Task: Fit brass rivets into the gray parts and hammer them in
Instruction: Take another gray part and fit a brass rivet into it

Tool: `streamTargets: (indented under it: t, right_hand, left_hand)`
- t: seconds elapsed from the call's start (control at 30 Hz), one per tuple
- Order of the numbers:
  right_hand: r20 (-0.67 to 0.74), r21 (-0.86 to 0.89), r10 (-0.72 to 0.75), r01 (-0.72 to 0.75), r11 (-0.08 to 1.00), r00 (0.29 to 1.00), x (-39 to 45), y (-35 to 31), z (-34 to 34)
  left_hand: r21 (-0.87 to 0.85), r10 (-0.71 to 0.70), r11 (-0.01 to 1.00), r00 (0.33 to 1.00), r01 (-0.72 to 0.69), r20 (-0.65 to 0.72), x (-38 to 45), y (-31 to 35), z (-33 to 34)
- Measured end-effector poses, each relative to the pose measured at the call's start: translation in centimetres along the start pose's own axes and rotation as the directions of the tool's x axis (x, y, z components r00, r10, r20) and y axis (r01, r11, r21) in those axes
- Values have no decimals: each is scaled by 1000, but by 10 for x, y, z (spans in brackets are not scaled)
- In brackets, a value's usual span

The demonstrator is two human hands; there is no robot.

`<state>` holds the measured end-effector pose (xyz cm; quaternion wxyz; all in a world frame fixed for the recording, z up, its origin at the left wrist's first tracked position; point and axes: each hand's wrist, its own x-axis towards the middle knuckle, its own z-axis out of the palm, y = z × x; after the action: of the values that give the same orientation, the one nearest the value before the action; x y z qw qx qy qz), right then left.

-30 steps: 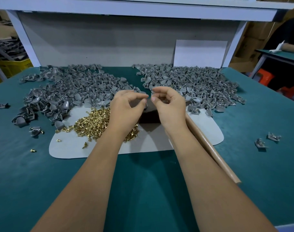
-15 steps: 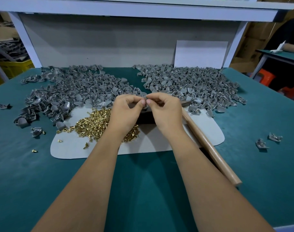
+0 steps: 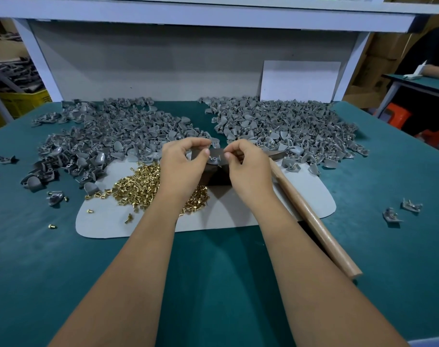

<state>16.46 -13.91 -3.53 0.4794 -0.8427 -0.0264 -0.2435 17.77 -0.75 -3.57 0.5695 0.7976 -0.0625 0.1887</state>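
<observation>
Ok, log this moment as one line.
step: rivet fitting | left hand: steadies gray part on dark block | right hand: pinches brass rivet beside part | hammer: lying idle, right

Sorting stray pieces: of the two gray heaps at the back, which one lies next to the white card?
The right heap. Its back edge reaches the white card leaning on the backboard; the left heap sits across a bare green gap, with no card behind it.

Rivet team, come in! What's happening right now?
Left hand steadies gray part on block. Right hand pinches brass rivet beside it. Hammer untouched. Nothing blocking.
</observation>
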Motion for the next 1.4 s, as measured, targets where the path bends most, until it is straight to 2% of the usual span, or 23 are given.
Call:
streamTargets:
  t: [0.2, 0.33, 0.43, 0.67, 0.8, 0.9, 1.0, 1.17, 1.4]
  right_hand:
    - [-70, -43, 52, -55, 998, 996, 2, -1, -8]
    - [31, -369, -66, 73, 927, 997, 1, -4, -8]
    - [73, -466, -107, 129, 875, 992, 0, -3, -4]
    - [86, -351, -80, 105, 930, 993, 1, -4, 1]
    - [-43, -53, -35, 33, 998, 998, 0, -4, -3]
    - [-111, 62, -40, 47, 997, 993, 1, -6, -4]
    - [-106, 83, -69, 78, 994, 992, 0, -6, -2]
    - [-85, 11, -133, 134, 991, 988, -2, -7, 0]
    - [-85, 52, -175, 180, 982, 981, -2, -10, -1]
  left_hand:
    - [73, -96, 993, 995, 97, -10, 2, -4, -4]
    - [220, -24, 975, 1000, 24, -5, -1, -4, -3]
    - [271, -5, 963, 1000, 3, 9, -1, -4, -2]
    - [274, 9, 962, 1000, -10, 6, -3, -1, -2]
    - [220, 80, 973, 996, -69, -43, -4, 5, -3]
    - [184, 128, 976, 991, -119, -41, -5, 8, -2]
    - [169, 153, 974, 988, -151, -2, -8, 9, 1]
    - [165, 154, 974, 988, -157, 30, -6, 8, 1]
    - [162, 145, 975, 989, -149, 37, -5, 7, 1]
